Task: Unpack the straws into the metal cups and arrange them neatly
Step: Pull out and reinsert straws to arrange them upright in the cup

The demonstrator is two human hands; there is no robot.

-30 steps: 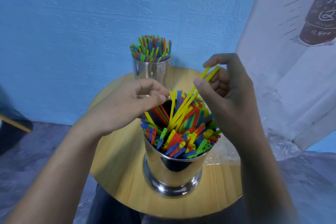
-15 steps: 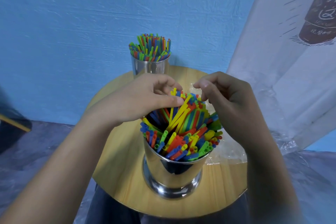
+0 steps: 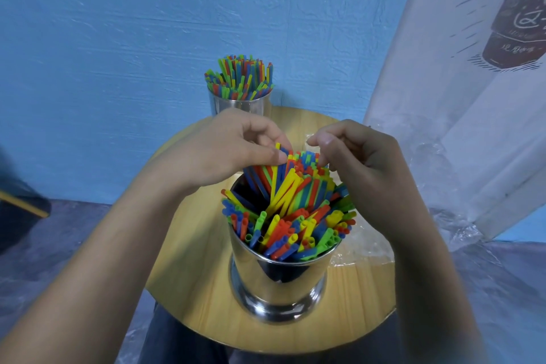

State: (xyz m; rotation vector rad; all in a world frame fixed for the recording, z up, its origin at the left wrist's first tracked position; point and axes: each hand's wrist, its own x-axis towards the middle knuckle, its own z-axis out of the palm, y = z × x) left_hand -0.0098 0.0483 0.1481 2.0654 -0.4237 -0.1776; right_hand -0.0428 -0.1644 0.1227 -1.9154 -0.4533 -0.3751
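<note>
Standing in the near cup (image 3: 277, 281), the straws (image 3: 292, 210) fan out below the fingers, and the yellow ones raised a second ago are now lowered in. The left hand (image 3: 233, 151) pinches straw tips; the right hand (image 3: 363, 156) curls its fingers onto them, grip unclear. The far cup (image 3: 236, 105) stands beyond the fingers.

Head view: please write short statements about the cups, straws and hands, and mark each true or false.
1. A near cup and a far cup stand on the round wooden table. True.
2. The far cup is empty. False: it is full of coloured straws.
3. The left hand and right hand are at the tops of the straws in the near cup. True.
4. The near cup lies on its side. False: it stands upright.
5. Clear plastic wrap lies on the table beside the near cup. True.
</note>
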